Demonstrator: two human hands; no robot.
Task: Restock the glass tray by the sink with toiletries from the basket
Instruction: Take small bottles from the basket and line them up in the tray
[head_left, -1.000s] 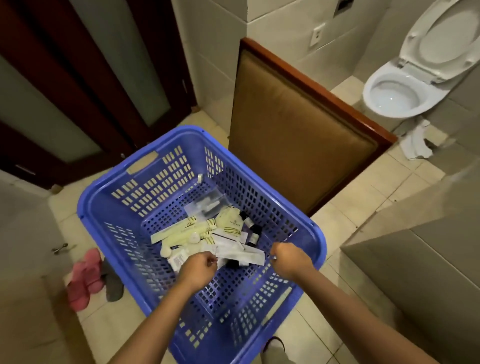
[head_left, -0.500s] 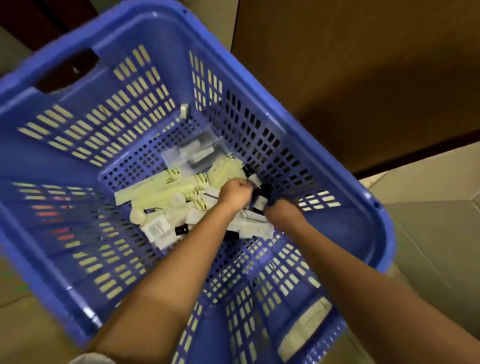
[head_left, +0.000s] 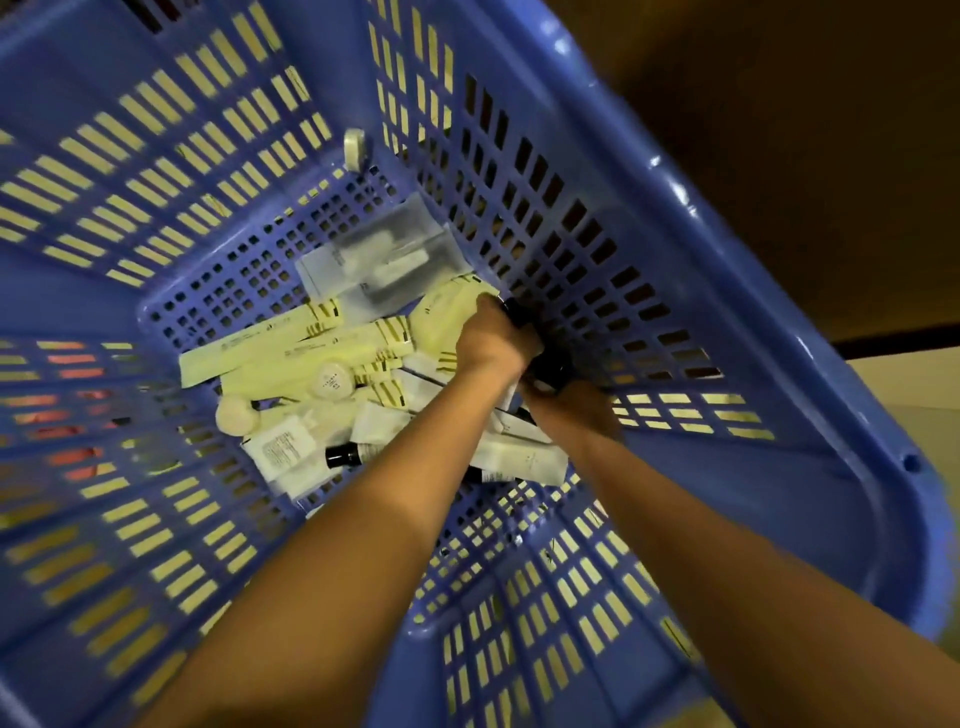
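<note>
Reaching into blue basket (head_left: 748, 332); left hand (head_left: 492, 340) grasping dark bottle (head_left: 514, 313); right hand (head_left: 576, 415) grip unclear.

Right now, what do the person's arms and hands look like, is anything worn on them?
The left arm and right arm are bare up to the picture's edge; no sleeves show. The left hand and right hand have no gloves. I see no watch, bracelet or ring, though both hands are partly hidden and the picture is blurred.
</note>
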